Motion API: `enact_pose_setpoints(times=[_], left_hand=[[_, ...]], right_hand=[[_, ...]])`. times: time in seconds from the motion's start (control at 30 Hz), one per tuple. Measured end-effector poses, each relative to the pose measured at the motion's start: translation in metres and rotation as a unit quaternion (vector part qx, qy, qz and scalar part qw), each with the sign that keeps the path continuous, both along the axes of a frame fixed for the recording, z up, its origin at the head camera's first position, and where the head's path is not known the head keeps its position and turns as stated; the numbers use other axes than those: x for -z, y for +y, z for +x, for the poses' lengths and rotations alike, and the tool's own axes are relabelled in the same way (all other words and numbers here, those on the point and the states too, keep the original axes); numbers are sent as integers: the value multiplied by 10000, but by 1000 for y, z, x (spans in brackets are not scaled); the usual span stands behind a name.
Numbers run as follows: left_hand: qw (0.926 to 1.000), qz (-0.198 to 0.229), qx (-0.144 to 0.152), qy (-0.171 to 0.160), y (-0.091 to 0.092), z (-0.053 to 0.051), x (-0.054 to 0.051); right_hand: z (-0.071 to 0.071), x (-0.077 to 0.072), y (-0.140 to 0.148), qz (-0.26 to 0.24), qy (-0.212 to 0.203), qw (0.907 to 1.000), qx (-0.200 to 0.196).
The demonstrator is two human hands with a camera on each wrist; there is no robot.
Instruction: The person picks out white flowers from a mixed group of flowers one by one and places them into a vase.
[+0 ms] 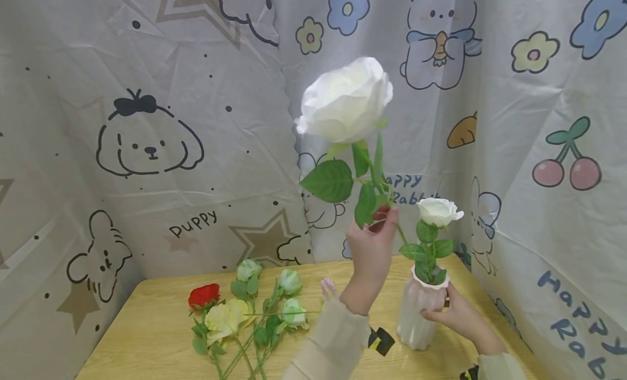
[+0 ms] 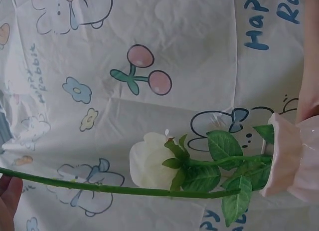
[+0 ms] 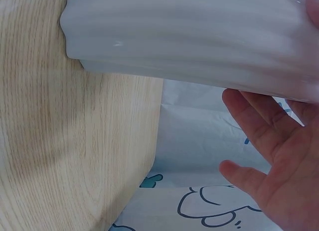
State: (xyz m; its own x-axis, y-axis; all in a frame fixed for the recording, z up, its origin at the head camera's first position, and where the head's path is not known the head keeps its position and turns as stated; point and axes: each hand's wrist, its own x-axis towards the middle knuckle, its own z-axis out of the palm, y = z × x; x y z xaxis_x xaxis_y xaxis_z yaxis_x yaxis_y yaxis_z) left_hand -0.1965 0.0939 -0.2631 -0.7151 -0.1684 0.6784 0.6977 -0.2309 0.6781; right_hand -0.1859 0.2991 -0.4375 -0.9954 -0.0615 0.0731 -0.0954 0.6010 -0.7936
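Observation:
A large white rose (image 1: 345,99) is held upright by its stem between the thumb and fingers of my left hand (image 1: 369,260). Its long green stem (image 2: 124,190) slants down to the leaves at the vase mouth in the left wrist view; whether its tip is inside cannot be told. The pale pink fluted vase (image 1: 418,320) stands on the table and holds another white rose (image 1: 439,211) with green leaves. My right hand (image 1: 462,317) grips the vase from the right, with thumb and fingers on opposite sides in the right wrist view (image 3: 291,146).
Left on the wooden table (image 1: 142,336) lie a red rose (image 1: 203,295), a yellow flower (image 1: 227,319) and several pale green roses (image 1: 294,313). A pink blossom (image 1: 329,287) shows behind my left sleeve. Printed curtains (image 1: 254,113) hang behind and at the right.

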Motion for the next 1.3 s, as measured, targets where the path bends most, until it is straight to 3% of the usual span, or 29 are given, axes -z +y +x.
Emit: enact_pose_setpoints(times=[0.27, 0.47, 0.6, 0.97, 1.1, 1.17, 1.3], left_hand=[[9992, 105, 362, -126, 7, 6, 1], [9990, -242, 180, -340, 13, 3, 8], [9975, -509, 105, -474, 20, -3, 20], [9896, -1253, 460, -538, 40, -15, 63], [9816, -1691, 611, -641, 46, -15, 72], [9737, -2079, 556, -744, 48, -14, 76], [9450, -3071, 286, -1091, 50, -11, 80]], right_hand=[[0, 1, 1, -75, -30, 10000, 33], [2, -1, 0, -84, -28, 9999, 61], [3, -2, 0, -52, -71, 9999, 95], [1, 2, 2, -104, 137, 9998, 57], [2, 3, 3, -130, 192, 9997, 22], [2, 3, 3, -153, 218, 9996, 4], [2, 4, 3, -199, 290, 9994, -68]])
